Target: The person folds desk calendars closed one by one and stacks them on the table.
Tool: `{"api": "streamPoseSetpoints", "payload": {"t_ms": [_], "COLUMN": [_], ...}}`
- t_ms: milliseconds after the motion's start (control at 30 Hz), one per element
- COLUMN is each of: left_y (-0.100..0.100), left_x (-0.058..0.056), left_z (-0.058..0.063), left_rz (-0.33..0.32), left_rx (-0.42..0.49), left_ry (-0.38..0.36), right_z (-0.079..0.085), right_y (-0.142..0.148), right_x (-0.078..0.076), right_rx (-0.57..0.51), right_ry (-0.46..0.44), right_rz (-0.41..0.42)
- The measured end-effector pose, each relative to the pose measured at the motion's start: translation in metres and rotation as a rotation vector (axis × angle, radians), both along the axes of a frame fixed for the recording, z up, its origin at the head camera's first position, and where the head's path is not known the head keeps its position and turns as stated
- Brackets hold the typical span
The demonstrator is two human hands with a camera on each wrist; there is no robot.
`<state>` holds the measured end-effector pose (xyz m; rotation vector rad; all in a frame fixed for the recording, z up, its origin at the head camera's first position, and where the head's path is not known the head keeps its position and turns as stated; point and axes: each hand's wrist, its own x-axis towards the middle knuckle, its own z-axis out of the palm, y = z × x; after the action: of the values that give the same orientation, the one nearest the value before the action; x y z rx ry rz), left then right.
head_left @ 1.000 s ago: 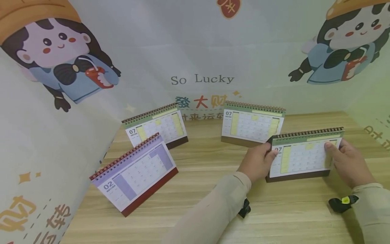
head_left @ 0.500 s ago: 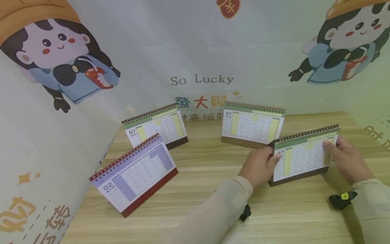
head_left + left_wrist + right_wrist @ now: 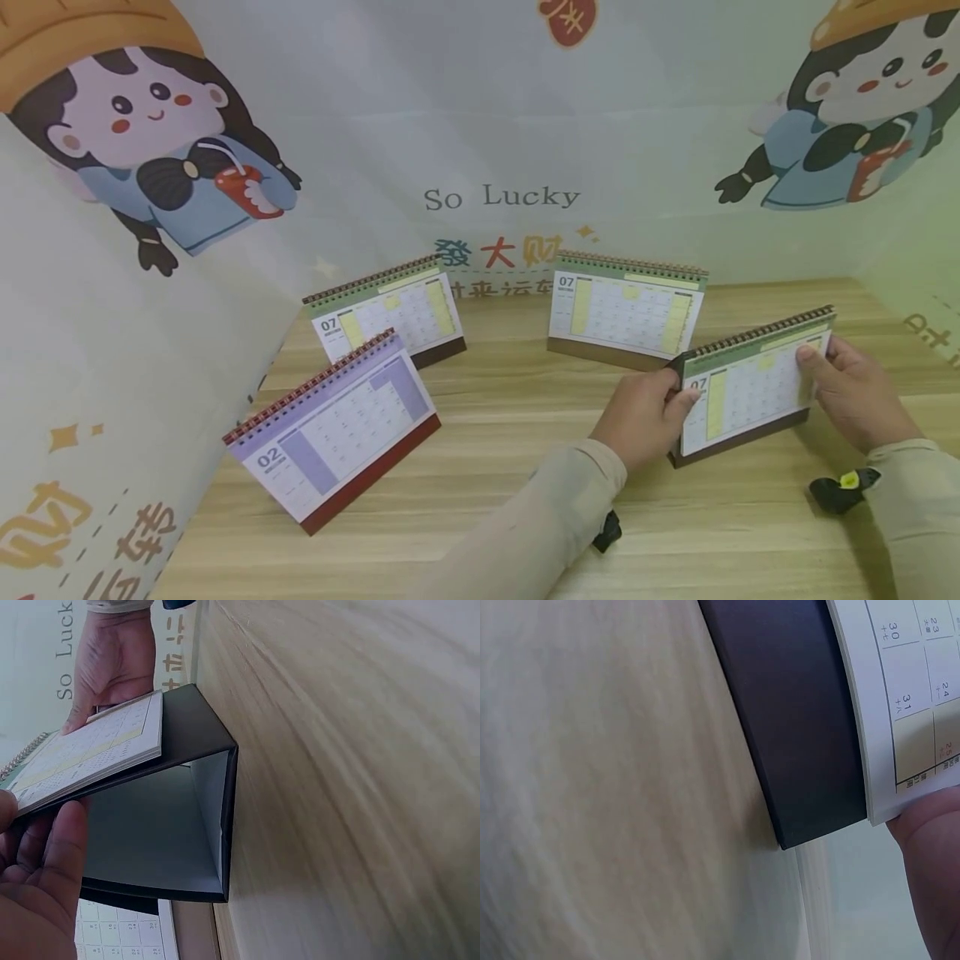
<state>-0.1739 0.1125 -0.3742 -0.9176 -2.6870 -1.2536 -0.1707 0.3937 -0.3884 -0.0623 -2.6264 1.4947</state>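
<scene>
A desk calendar (image 3: 757, 396) with a green header, the number 07 and a dark base stands at the right of the table, angled with its left end nearer me. My left hand (image 3: 643, 417) grips its left edge, thumb on the page and fingers behind the cover. On the other side my right hand (image 3: 858, 396) pinches the right edge, its thumb on the front page. The left wrist view shows the calendar's hollow, tent-shaped stand (image 3: 157, 825) from the end. In the right wrist view the dark base (image 3: 795, 727) sits at the wooden surface.
Behind it stands another green 07 calendar (image 3: 626, 312). At the left a purple 02 calendar (image 3: 337, 433) with a red base partly covers a third green calendar (image 3: 386, 308). A printed cloth backdrop (image 3: 420, 108) rises behind and beside the wooden table (image 3: 495, 417).
The held calendar has turned: its left end has come toward me and slightly right, its right end slightly left and back. Both hands have kept their grip. The other calendars stay in place.
</scene>
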Motion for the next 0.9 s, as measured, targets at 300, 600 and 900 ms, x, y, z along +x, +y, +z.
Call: {"api": "streamPoseSetpoints", "payload": {"t_ms": [300, 600, 900], "left_y": [0.002, 0.007, 0.012], "left_x": [0.007, 0.015, 0.021], "left_z": [0.000, 0.001, 0.000], "left_rz": [0.027, 0.033, 0.029], "left_rx": [0.031, 0.088, 0.113], "left_ry": [0.013, -0.055, -0.060], "right_z": [-0.002, -0.003, -0.010], "right_y": [0.003, 0.011, 0.017], "right_x": [-0.003, -0.008, -0.009], "right_rx": [-0.129, -0.103, -0.217], "right_ry": [0.005, -0.037, 0.016], "right_rz": [0.040, 0.086, 0.144]}}
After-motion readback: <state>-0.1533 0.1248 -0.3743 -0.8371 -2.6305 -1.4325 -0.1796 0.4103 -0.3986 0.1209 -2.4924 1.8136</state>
